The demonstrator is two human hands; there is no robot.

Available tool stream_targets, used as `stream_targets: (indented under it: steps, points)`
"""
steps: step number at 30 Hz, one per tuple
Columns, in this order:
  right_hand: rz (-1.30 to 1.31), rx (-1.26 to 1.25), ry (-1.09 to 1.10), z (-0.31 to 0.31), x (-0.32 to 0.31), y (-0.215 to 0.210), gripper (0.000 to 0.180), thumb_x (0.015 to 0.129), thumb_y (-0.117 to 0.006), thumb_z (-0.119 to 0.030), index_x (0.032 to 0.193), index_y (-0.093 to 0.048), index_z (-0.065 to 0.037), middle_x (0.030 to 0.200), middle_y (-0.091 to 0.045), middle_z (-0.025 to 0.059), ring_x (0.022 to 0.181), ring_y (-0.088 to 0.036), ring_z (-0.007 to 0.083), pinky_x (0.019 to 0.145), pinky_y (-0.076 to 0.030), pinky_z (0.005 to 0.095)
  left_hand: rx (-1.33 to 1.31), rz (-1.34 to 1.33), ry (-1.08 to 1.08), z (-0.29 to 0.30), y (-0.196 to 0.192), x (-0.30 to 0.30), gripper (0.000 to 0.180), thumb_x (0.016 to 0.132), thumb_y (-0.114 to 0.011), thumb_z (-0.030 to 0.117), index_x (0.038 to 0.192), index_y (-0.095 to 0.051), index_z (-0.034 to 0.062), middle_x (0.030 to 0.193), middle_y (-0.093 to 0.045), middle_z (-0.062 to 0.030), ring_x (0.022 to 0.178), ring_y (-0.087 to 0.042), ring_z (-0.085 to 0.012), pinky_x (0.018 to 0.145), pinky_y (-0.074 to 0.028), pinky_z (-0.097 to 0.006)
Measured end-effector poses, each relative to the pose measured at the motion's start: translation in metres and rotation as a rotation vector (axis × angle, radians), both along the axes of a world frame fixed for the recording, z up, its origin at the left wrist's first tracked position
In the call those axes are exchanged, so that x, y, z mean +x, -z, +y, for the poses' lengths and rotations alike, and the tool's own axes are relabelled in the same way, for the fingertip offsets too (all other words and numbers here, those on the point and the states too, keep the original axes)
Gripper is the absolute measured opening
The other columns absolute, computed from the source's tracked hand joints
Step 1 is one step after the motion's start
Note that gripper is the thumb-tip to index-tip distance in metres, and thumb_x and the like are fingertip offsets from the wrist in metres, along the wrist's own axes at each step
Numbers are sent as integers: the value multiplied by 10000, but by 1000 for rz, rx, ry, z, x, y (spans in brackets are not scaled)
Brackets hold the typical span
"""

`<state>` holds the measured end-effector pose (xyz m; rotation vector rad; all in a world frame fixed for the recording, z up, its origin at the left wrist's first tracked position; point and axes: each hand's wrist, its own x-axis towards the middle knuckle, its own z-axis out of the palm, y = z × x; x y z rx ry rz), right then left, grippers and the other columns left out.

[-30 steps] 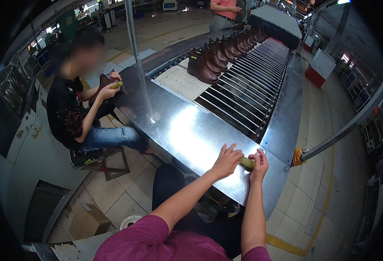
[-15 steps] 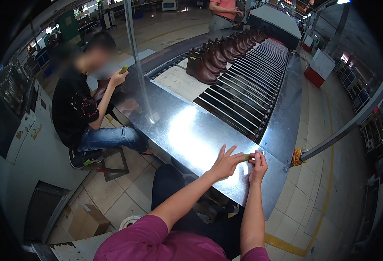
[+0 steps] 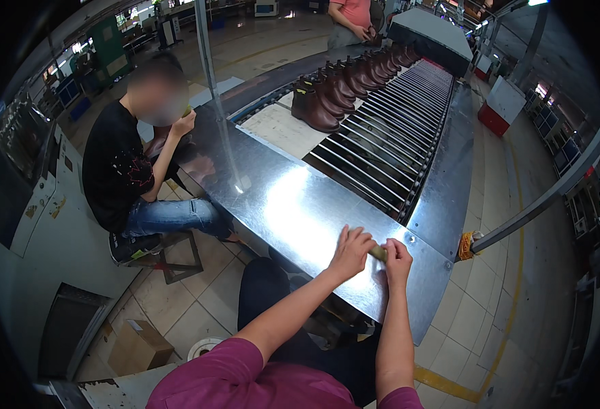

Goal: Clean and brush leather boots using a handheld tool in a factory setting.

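A short, green, finger-shaped piece [image 3: 378, 253] is held above the near right part of the shiny metal table [image 3: 293, 198]; I cannot make out what it is. My left hand [image 3: 352, 255] curls round its left end, with the fingers bent. At its other end my right hand [image 3: 399, 262] has the fingertips pinched together on it. Part of the piece is hidden by the fingers of both hands.
Beyond the table runs a roller conveyor [image 3: 375, 153], with a row of dark brown boots [image 3: 313, 109] on its left side. A seated co-worker [image 3: 133, 150] is at the left, another person [image 3: 351, 24] stands far back. A metal post [image 3: 545, 184] slants at the right.
My left hand's raised fingers have curled in, and the green piece now tilts down to the right. My right hand shifted slightly left and down. The seated co-worker's hand moved to the mouth.
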<state>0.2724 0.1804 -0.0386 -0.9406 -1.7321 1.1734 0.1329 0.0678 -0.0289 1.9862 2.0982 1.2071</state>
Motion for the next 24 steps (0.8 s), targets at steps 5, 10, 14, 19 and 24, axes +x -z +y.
stream_targets:
  steps: [5, 10, 14, 19, 24]
  points:
    - [215, -137, 46, 4, 2, -1, 240, 1001, -657, -164, 1173, -707, -6, 1002, -725, 88, 923, -687, 147, 871, -537, 291, 114, -119, -99, 2, 7, -2, 265, 933, -646, 130, 1189, -698, 85, 1351, -612, -109, 1337, -503, -343, 1181, -276, -606]
    - [12, 316, 74, 5, -4, -1, 236, 987, -664, -162, 1171, -714, -24, 1058, -733, 111, 954, -699, 189, 884, -537, 298, 67, 21, 58, 6, 6, -2, 331, 915, -637, 79, 1235, -690, 148, 1340, -643, -79, 1339, -504, -365, 1188, -262, -632]
    - [13, -107, -1, -2, -1, -7, 222, 1000, -655, -177, 1139, -722, -17, 1009, -731, 105, 942, -698, 182, 860, -544, 292, 139, -52, -222, 6, 7, -4, 289, 913, -631, 63, 1196, -686, 92, 1279, -669, -118, 1330, -513, -377, 1175, -270, -636]
    - [166, 36, 67, 2, 0, -7, 222, 1010, -643, -179, 1131, -720, -9, 1031, -732, 108, 969, -690, 187, 885, -539, 307, -13, -41, 98, 2, -5, 3, 363, 946, -663, 344, 1190, -685, 78, 1268, -666, -140, 1345, -512, -377, 1176, -279, -619]
    - [-36, 151, 56, 2, -2, -6, 198, 986, -659, -164, 1055, -739, 3, 1025, -729, 124, 964, -696, 199, 850, -552, 330, 30, 2, -51, 3, -3, -3, 352, 927, -692, 290, 1203, -683, 71, 1301, -646, -144, 1367, -484, -393, 1184, -260, -621]
